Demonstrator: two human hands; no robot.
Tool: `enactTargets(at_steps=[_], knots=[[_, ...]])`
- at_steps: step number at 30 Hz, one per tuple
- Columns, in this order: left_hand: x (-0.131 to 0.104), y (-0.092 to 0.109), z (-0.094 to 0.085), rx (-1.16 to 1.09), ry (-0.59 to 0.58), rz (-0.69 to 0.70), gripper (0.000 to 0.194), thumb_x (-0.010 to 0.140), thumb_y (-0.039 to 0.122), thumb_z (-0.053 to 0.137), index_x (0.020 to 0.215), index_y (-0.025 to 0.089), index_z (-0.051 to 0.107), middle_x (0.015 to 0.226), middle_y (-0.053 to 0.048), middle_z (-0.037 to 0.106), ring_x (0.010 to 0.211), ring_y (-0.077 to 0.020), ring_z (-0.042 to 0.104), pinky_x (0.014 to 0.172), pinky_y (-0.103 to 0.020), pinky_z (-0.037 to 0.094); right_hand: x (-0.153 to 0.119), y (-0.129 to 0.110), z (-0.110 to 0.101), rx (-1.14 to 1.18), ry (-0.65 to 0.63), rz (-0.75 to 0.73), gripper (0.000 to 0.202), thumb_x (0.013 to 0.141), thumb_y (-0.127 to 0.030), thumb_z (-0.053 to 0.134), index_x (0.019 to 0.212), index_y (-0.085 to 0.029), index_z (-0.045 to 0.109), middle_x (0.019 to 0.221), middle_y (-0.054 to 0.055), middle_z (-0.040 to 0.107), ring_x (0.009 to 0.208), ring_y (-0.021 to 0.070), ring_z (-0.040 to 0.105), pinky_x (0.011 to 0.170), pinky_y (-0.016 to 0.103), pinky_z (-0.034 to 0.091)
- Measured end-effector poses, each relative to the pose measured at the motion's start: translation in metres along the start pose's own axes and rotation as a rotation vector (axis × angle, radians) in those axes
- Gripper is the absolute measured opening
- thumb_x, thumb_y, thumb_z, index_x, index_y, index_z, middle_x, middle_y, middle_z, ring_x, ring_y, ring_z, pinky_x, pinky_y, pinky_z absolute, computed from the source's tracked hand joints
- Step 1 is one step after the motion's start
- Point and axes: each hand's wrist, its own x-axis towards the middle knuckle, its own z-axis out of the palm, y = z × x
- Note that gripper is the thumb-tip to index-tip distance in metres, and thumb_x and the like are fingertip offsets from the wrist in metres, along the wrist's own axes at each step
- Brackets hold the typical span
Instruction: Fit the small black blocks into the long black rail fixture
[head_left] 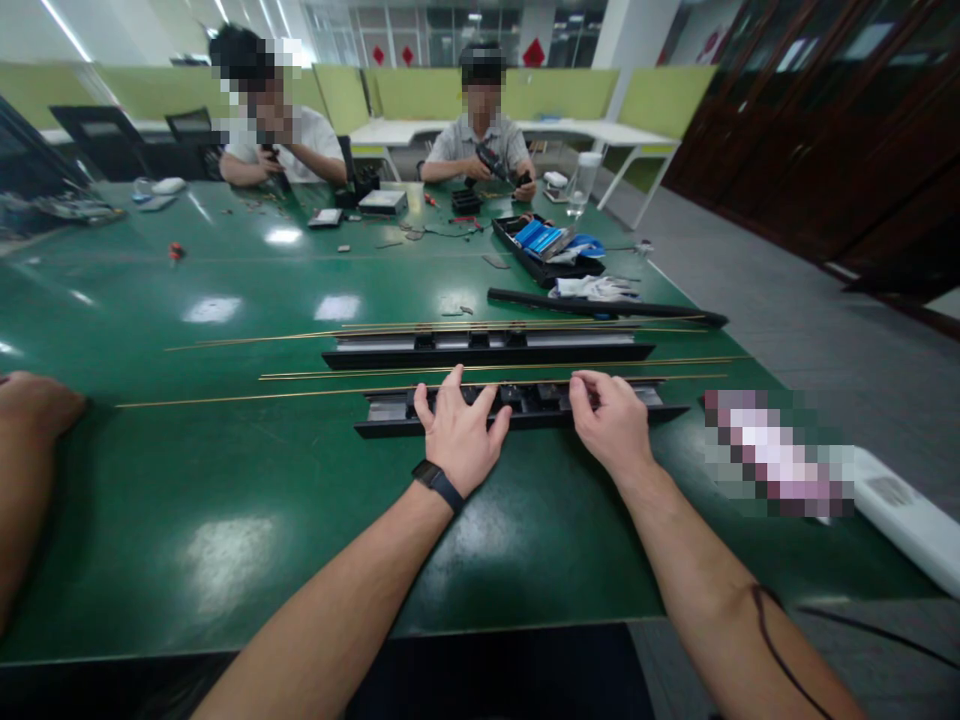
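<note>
A long black channel with silvery inner strips lies crosswise on the table in front of me, with small black blocks set along it. My left hand, a dark band on its wrist, rests over the left part of this channel with its fingers spread. A thin brass rod runs along the channel's far side, passing at the fingertips of both hands. At the channel's right part, my right hand has thumb and fingers pinched at the rod; the exact contact is partly hidden.
Behind lies a second black channel with more brass rods around it. Farther back are a black tube, white gloves and a black tray. Two people sit opposite; another person's arm is at left.
</note>
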Motion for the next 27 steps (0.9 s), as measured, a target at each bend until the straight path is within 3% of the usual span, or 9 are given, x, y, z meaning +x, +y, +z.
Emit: enactTargets(at_steps=[6,14,21,27], knots=[[0.0000,-0.0003,-0.0007,0.008,-0.009,0.002,0.036,0.101,0.048,0.058,0.130,0.031,0.072,0.158,-0.021,0.049,0.150,-0.0306,0.045,0.126,-0.068,0.012,0.0027,0.0029,-0.0019,-0.068,0.054,0.086,0.033,0.101,-0.043,0.051,0.096,-0.019,0.074,0.083,0.008,0.074,0.081,0.0231,0.063,0.079,0.037,0.048],[0.0001,0.0003,-0.0004,0.002,-0.007,0.001,0.036,0.101,0.047,0.059,0.131,0.031,0.072,0.159,-0.020,0.049,0.149,-0.0323,0.045,0.127,-0.068,0.011,-0.0001,-0.0017,-0.0009,-0.006,-0.005,-0.012,0.031,0.101,-0.043,0.052,0.100,-0.021,0.074,0.086,0.007,0.074,0.082,0.0216,0.064,0.081,0.036,0.049],[0.0003,-0.0008,-0.0008,0.005,-0.007,0.004,0.036,0.100,0.047,0.059,0.130,0.031,0.073,0.158,-0.020,0.049,0.149,-0.0327,0.045,0.126,-0.068,0.012,0.0029,0.0032,-0.0015,-0.067,0.052,0.092,0.032,0.100,-0.043,0.050,0.093,-0.021,0.072,0.081,0.008,0.073,0.079,0.0232,0.062,0.078,0.037,0.047],[0.0007,-0.0003,-0.0005,0.017,-0.009,0.010,0.036,0.101,0.048,0.059,0.130,0.031,0.072,0.157,-0.023,0.049,0.150,-0.0305,0.045,0.125,-0.069,0.013,0.0002,-0.0005,0.0000,-0.022,0.001,0.004,0.031,0.101,-0.043,0.052,0.098,-0.021,0.074,0.084,0.007,0.073,0.081,0.0218,0.064,0.079,0.035,0.048]])
